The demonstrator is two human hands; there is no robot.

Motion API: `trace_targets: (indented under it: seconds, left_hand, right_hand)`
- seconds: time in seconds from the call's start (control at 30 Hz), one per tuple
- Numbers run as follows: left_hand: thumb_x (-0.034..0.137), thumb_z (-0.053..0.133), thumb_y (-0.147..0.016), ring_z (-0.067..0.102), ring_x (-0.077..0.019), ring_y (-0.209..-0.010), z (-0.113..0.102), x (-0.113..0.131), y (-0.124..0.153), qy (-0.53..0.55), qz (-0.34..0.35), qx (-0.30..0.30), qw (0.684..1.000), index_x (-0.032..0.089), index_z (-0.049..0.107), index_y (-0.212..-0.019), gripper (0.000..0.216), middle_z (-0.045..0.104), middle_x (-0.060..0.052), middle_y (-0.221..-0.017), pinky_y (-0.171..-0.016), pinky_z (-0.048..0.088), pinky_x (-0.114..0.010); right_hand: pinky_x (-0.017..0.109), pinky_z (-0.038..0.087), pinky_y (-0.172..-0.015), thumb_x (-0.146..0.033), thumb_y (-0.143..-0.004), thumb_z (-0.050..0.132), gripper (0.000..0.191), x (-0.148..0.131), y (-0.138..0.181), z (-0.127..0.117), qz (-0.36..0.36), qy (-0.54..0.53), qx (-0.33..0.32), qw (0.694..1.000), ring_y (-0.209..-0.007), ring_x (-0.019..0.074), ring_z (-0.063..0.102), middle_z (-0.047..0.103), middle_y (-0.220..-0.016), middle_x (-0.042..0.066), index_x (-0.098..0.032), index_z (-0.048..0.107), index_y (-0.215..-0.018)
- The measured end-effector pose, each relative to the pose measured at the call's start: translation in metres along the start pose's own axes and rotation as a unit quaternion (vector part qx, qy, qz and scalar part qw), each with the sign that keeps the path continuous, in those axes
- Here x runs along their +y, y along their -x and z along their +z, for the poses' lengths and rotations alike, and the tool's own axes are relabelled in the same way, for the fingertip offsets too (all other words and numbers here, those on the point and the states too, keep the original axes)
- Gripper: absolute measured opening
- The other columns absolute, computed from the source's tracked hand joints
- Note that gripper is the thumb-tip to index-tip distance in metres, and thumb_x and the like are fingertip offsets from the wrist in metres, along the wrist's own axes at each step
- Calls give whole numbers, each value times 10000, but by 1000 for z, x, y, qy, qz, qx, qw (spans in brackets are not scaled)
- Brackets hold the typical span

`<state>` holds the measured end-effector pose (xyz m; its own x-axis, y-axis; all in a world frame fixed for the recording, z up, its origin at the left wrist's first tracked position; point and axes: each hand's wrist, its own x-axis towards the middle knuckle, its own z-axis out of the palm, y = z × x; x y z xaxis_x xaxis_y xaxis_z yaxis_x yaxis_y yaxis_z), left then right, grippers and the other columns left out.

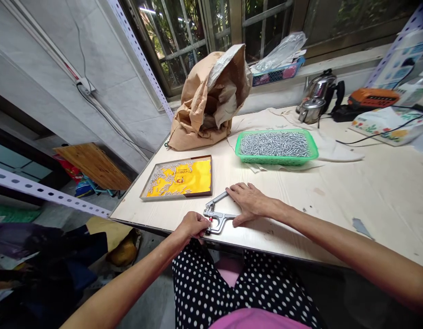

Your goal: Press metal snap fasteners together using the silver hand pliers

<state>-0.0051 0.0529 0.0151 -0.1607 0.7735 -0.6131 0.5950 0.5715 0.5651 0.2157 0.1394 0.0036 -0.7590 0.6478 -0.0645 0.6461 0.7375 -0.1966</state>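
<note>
Grey metal snap-fastener pliers (219,223) lie on the table near its front edge, their handles spread apart to the right. My right hand (249,203) spans both handles, fingers on the upper one and thumb by the lower one. At the jaw end, my left hand (194,225) is closed in a pinch beside a small red part (210,219); what sits between its fingertips is too small to make out. Beyond the pliers, a shallow tray (177,198) with a yellow lining holds scattered small silver pieces. A green plastic basket (276,160) is full of similar pieces.
A large open brown paper bag (198,105) stands at the back left. Metal pots (312,109), an orange battery-like block (374,97) and a flowered tissue pack (389,125) sit at the back right. A thin black cable (376,137) trails there.
</note>
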Motion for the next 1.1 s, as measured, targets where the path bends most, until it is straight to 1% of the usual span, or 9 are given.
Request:
trace_targets:
  seconds: [0.17, 0.37, 0.43, 0.5, 0.6, 0.67, 0.83, 1.0, 1.1]
  left_hand:
    - [327, 682, -749, 412, -76, -417, 1, 0, 2, 10, -1, 6, 1000, 121, 632, -655, 232, 500, 43, -445, -435, 307, -191]
    - [346, 696, -741, 420, -86, -429, 0, 4, 7, 11, -3, 5, 1000, 118, 641, -660, 249, 497, 44, -438, -458, 302, -203]
    - [325, 653, -788, 445, -98, -452, -2, 3, 10, -19, 4, 3, 1000, 123, 638, -658, 241, 509, 36, -463, -485, 334, -213]
    - [312, 607, -836, 516, -130, -536, -4, 3, 16, -92, 42, 48, 994, 131, 637, -661, 254, 559, 4, -543, -544, 381, -232]
    - [330, 576, -888, 598, -197, -804, 0, 5, 25, -213, 174, 174, 945, 150, 665, -788, 224, 641, -58, -810, -711, 440, -272]
    - [330, 613, -880, 574, -231, -965, 7, 10, 28, -270, 270, 205, 901, 167, 663, -925, 176, 637, -75, -976, -821, 447, -307]
    - [406, 741, -783, 527, -268, -1088, 25, 35, 6, -383, 418, 108, 817, 107, 530, -1230, 577, 589, -132, -1186, -960, 418, -363]
    - [536, 660, -813, 541, -276, -1003, 18, 43, -25, -449, 432, 41, 781, 73, 538, -1212, 624, 594, -153, -1095, -834, 463, -361]
    - [549, 625, -832, 528, -289, -1002, 19, 42, -25, -468, 430, 34, 771, 71, 590, -1139, 569, 586, -158, -1082, -757, 472, -360]
  right_hand:
    - [490, 400, -920, -683, -553, 765, 993, -5, -2, -6, 15, 14, -3, 1000, -1106, 359, 452, 520, -1236, 187, -90, 502, -1305]
    - [433, 401, -857, -598, -663, 754, 669, -15, 4, -11, 19, 24, -11, 999, -1049, 326, 485, 564, -1124, 156, -120, 611, -1109]
    - [414, 404, -844, -564, -689, 758, 608, -16, 6, -11, 21, 21, -6, 1000, -1044, 319, 493, 568, -1116, 154, -126, 617, -1085]
    - [405, 409, -833, -538, -708, 760, 573, -16, 7, -10, 25, 16, -2, 1000, -1043, 315, 496, 570, -1118, 151, -130, 616, -1083]
    - [402, 420, -824, -497, -734, 760, 527, -16, 8, -10, 20, 7, 2, 1000, -1042, 309, 500, 573, -1119, 146, -127, 613, -1079]
    - [405, 426, -827, -460, -748, 755, 494, -18, 10, -8, 7, 6, 11, 1000, -1036, 307, 507, 578, -1107, 144, -122, 610, -1078]
    - [430, 451, -784, -364, -781, 692, 371, -12, 13, 15, -19, 20, 55, 998, -990, 327, 536, 593, -1045, 145, -144, 610, -1069]
    - [430, 475, -798, -362, -681, 713, 467, 13, 7, 44, -50, -37, 79, 995, -925, 307, 571, 603, -1028, 143, -169, 623, -1097]
    - [444, 489, -777, -389, -712, 668, 350, 19, 10, 53, -42, -52, 105, 992, -899, 308, 581, 611, -984, 137, -202, 643, -1006]
